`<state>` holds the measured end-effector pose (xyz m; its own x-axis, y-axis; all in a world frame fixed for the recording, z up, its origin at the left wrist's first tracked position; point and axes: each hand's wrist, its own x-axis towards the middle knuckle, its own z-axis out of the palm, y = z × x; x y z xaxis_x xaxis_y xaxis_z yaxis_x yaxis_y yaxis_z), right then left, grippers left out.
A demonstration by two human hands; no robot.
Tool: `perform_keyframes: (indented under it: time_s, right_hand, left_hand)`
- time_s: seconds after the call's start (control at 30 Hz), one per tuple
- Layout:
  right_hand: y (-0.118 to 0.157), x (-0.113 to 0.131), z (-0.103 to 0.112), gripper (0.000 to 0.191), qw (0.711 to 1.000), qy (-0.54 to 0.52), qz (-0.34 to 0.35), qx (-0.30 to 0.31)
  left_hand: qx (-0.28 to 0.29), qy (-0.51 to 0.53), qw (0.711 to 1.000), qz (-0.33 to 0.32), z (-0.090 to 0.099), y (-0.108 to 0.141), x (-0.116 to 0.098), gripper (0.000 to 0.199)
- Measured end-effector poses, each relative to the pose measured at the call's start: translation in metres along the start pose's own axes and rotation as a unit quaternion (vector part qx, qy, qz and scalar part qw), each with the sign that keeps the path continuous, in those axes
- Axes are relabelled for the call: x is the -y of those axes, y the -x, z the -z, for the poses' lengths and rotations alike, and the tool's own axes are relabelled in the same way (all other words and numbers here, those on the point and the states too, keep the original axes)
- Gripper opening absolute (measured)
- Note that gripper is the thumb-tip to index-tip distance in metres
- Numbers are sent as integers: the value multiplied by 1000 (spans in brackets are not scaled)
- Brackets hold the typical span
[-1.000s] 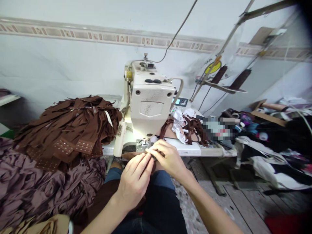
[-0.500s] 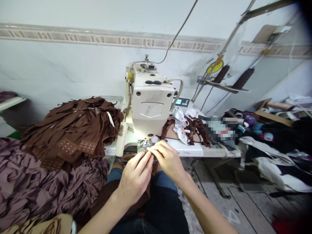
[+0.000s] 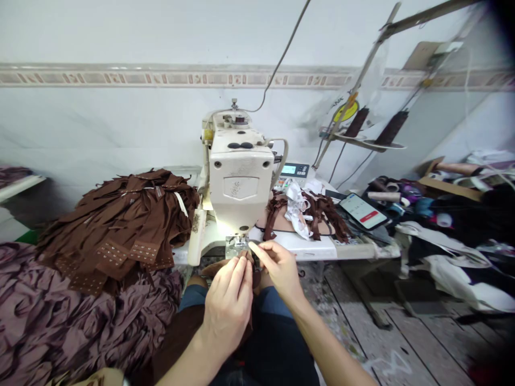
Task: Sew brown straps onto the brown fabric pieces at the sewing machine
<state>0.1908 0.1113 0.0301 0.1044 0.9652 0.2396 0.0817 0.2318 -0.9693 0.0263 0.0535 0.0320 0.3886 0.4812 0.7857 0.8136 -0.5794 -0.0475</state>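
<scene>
Brown fabric [image 3: 246, 256] is pinched in my left hand [image 3: 227, 303], just in front of the sewing machine's needle area. My right hand [image 3: 281, 271] is beside it on the right, thumb and fingers drawn together near the cloth. A small pale spot shows at its fingertips; whether this is a fingertip or a tiny piece is unclear. Both hands are close to the lit metal presser foot [image 3: 240, 242] of the sewing machine [image 3: 241, 182]. More brown fabric hangs below my hands over my lap, partly hidden by them.
Left of the machine lies a heap of brown garment pieces [image 3: 132, 214], above mauve fabric [image 3: 80, 327]. Right of it are brown and white strips [image 3: 300, 214], a control panel [image 3: 293, 170] and a phone [image 3: 364, 210]. Thread cones [image 3: 392, 128] stand on a rack at right.
My right hand's fingertips have moved slightly right, away from my left fingertips, exposing more of the brown fabric. My left hand keeps its pinch. The camera view has shifted a little.
</scene>
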Motion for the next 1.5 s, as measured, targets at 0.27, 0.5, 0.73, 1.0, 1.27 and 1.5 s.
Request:
perform_keyframes:
  time_s: [0.27, 0.5, 0.73, 1.0, 1.27, 1.5]
  right_hand:
    - [66, -38, 5, 50, 977, -136, -131, 100]
    - [49, -16, 17, 50, 968, -183, -163, 56]
    - [42, -13, 10, 48, 976, -156, -139, 56]
    - [34, -11, 10, 51, 973, -167, -150, 48]
    - [29, -15, 9, 50, 972, -165, -158, 50]
    - [32, -45, 34, 43, 960, -117, -122, 224]
  left_hand:
    - [33, -38, 999, 6, -1, -4, -10, 39]
    - [10, -71, 997, 20, -1, -7, -12, 36]
    - [0, -77, 997, 31, -1, -11, -9, 34]
    - [18, -85, 996, 34, -6, -13, -8, 34]
    - [35, -83, 996, 27, -11, -15, -4, 36]
    - [42, -6, 998, 41, -3, -9, -1, 40]
